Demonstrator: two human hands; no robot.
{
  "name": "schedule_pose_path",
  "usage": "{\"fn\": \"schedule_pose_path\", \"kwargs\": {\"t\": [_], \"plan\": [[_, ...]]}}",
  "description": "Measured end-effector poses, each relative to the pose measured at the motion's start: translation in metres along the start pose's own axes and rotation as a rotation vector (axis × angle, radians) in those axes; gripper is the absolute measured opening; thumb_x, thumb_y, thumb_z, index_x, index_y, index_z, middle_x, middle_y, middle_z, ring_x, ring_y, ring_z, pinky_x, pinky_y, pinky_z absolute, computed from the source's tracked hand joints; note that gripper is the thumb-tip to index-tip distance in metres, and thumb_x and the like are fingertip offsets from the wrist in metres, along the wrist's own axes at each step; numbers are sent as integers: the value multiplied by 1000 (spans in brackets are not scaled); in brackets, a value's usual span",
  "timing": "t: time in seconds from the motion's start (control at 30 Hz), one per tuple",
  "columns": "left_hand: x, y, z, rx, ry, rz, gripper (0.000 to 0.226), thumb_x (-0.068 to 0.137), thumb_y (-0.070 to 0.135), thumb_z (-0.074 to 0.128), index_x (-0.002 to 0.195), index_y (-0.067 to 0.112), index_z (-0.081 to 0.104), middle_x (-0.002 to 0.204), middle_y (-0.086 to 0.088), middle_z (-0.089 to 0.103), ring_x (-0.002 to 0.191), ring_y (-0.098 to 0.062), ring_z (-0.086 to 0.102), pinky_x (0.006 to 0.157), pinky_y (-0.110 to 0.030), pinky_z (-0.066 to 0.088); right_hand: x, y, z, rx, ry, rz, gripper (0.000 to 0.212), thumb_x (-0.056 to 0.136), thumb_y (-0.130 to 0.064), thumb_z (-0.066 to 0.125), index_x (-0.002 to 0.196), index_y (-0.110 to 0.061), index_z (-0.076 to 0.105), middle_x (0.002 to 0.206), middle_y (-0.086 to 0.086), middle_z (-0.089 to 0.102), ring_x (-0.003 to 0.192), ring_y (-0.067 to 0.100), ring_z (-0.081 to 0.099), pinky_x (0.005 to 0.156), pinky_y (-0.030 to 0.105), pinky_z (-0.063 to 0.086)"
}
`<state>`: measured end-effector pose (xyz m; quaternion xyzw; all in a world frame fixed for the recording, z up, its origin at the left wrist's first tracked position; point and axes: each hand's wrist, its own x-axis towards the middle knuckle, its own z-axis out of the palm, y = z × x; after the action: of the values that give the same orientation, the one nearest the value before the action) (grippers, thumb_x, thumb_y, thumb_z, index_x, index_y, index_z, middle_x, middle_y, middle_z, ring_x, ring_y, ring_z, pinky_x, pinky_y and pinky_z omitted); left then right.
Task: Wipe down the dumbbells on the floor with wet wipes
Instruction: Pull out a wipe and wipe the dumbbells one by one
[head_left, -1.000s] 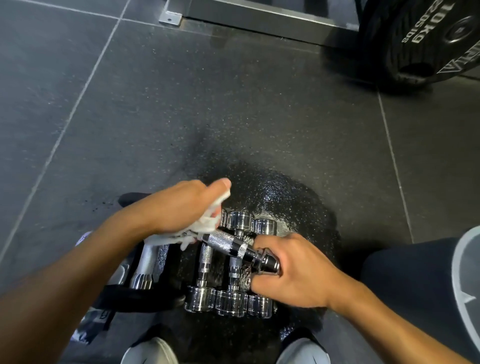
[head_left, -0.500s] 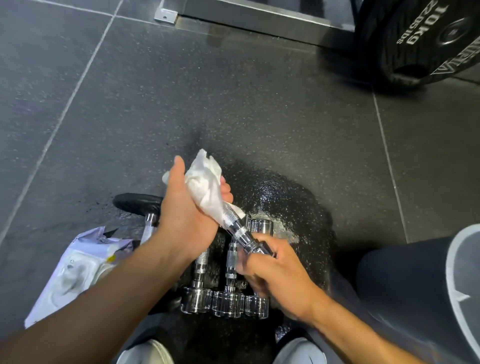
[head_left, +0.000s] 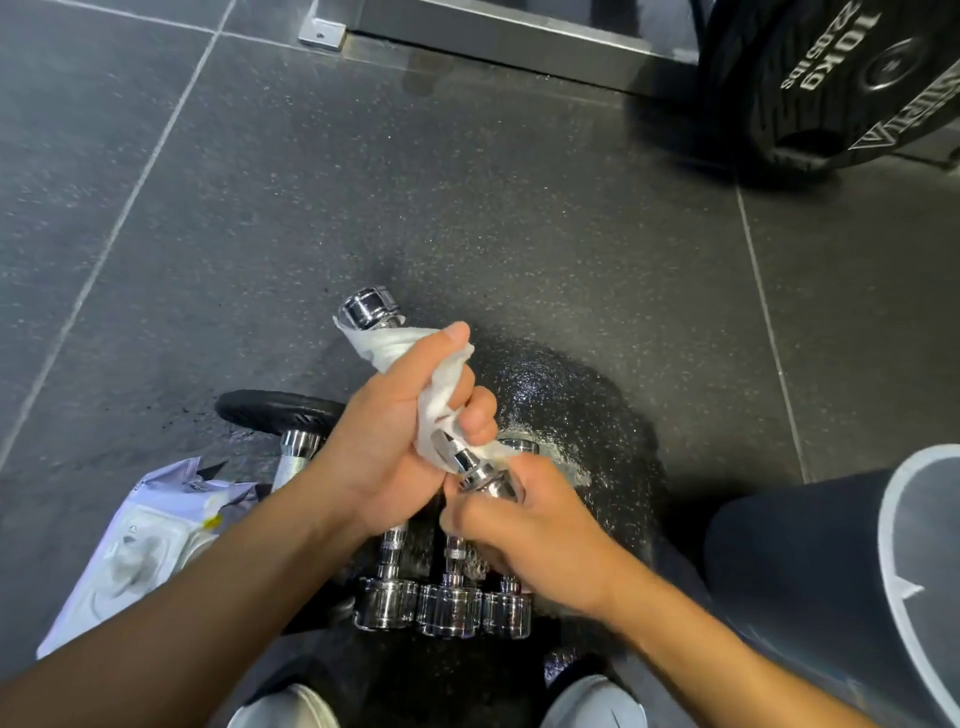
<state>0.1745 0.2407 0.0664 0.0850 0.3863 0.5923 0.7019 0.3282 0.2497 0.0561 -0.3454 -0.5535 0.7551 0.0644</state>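
The small chrome dumbbell (head_left: 370, 307) is off the floor (head_left: 363, 182), held at a slant in front of the person. Its far head points toward 11 o'clock and its near head toward 5 o'clock. A white wet wipe (head_left: 415, 358) is wrapped round its handle. The left hand (head_left: 389, 441) grips the wipe and the handle inside it, with the fingers (head_left: 480, 415) curled round and the thumb laid along the wipe toward 1 o'clock. The right hand (head_left: 530, 530) grips the near head, fingers closed round it so that only a chrome collar shows. The 2 hands are close together.

Directly under the hands, a row of dumbbells (head_left: 449, 608) lies on the floor: 3 chrome ones side by side, handles running from 12 to 6 o'clock, their near heads touching one another. Just beside the row, at 9 o'clock, lies a bigger dumbbell (head_left: 296, 452) with a black plate at its far end.

A wet, shiny patch (head_left: 571, 405) darkens the floor at 2 o'clock from the hands. A pale packet (head_left: 140, 540) lies at 8 o'clock, partly under the left forearm. 2 pale shoe toes (head_left: 592, 701) show at 6 o'clock. A knee in dark shorts (head_left: 805, 571) with pale trim sits at 4 o'clock.

Far off at 1 o'clock stands a black weight plate (head_left: 831, 78) marked 10kg. A metal bar (head_left: 493, 31) runs along the floor at 12 o'clock.
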Motion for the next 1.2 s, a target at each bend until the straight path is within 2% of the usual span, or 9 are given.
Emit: {"fn": "schedule_pose_path", "kwargs": {"t": [0.07,0.17,0.37,0.53,0.67,0.8,0.97,1.1,1.2], "plan": [[-3,-2,2,115,59,38,43,98,35,60,62,16,46,56,-9,43,55,-19,42,55,-31,37,2,1,1,-404,184,-51,21,84,-32,65,76,-23,48,60,-4,44,55,14,38,50,43,37],[-7,-7,5,279,136,131,26,97,31,66,75,16,63,71,-18,52,62,-24,48,58,-35,39,2,4,6,-592,342,-8,28,83,-53,65,94,-30,54,69,2,60,55,7,43,55,45,48],[-10,-23,7,369,225,156,17,94,22,70,96,5,72,80,-13,69,75,-24,66,71,-38,54,5,-10,5,-126,147,-88,19,89,-6,63,90,-23,55,60,-17,54,54,5,45,53,25,40],[-15,-23,5,529,204,139,13,95,19,69,89,9,72,74,-12,71,65,-24,67,62,-39,55,11,2,-5,-67,53,100,46,90,-10,66,129,-21,44,82,-6,56,61,7,47,59,29,43],[-15,-22,-7,716,197,172,10,95,20,71,94,12,66,72,-1,72,65,-13,68,58,-27,54,12,2,-24,-192,-96,184,83,80,-42,78,148,-34,30,127,-5,63,113,11,63,102,37,51],[-12,-19,-16,953,110,142,9,94,28,72,100,24,67,83,9,74,71,-3,67,62,-21,52,18,-7,-40,8,55,132,83,81,-60,72,149,-26,36,137,-2,60,130,17,57,115,50,41],[-9,-25,-17,1388,-313,170,16,96,26,62,110,30,68,100,14,72,97,-1,69,82,-35,58,27,-11,-26,243,90,123,51,94,-42,62,132,-8,65,128,11,70,113,23,67,104,41,50],[-9,-19,-19,1340,-306,-122,14,93,33,65,99,22,71,91,7,76,86,-6,71,83,-46,57,30,-1,-26,526,99,97,51,105,-41,43,127,-1,65,140,19,62,126,32,56,119,52,36],[-14,-13,-18,1076,-327,-389,23,97,26,62,87,11,76,87,-7,79,80,-10,70,74,-30,53,37,2,-32,671,145,8,52,107,-42,37,125,-2,66,142,20,60,133,33,54,122,55,30]]}}
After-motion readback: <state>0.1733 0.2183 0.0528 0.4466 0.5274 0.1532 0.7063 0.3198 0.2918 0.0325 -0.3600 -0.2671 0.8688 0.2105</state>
